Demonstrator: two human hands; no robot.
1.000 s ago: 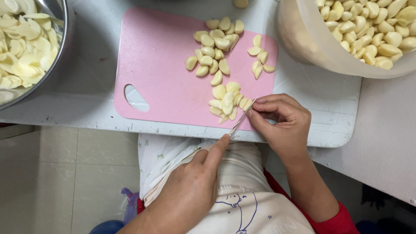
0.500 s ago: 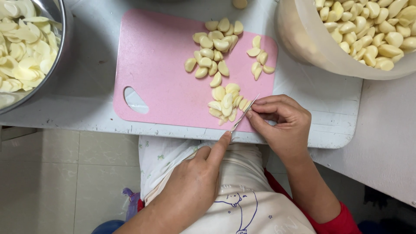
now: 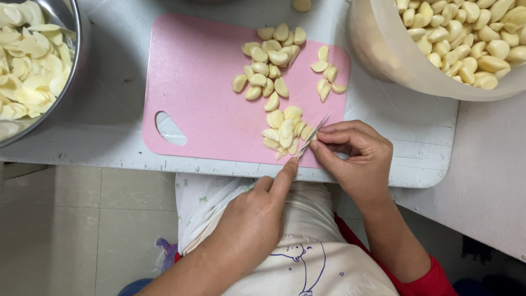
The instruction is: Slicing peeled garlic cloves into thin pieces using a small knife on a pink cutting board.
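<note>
A pink cutting board (image 3: pixel 197 93) lies on a white table (image 3: pixel 411 148). My left hand (image 3: pixel 252 219) grips a small knife (image 3: pixel 316 132), with the index finger stretched along its back. The blade tip points up and right at the board's near edge. My right hand (image 3: pixel 356 159) pinches a garlic clove against the blade; the clove itself is mostly hidden by the fingers. Just left of the blade lies a small heap of garlic slices (image 3: pixel 285 131). Peeled whole cloves (image 3: pixel 268 60) sit farther back on the board, with a smaller group (image 3: pixel 327 74) to their right.
At the left edge stands a steel bowl (image 3: pixel 76 66) full of sliced garlic (image 3: pixel 27 60). A pale plastic tub (image 3: pixel 394 60) of peeled cloves (image 3: pixel 466 38) stands at the back right. One stray clove (image 3: pixel 301 4) lies beyond the board. Tiled floor shows below the table edge.
Both hands stay at the board's near edge with the knife against the clove. Only the view has shifted slightly.
</note>
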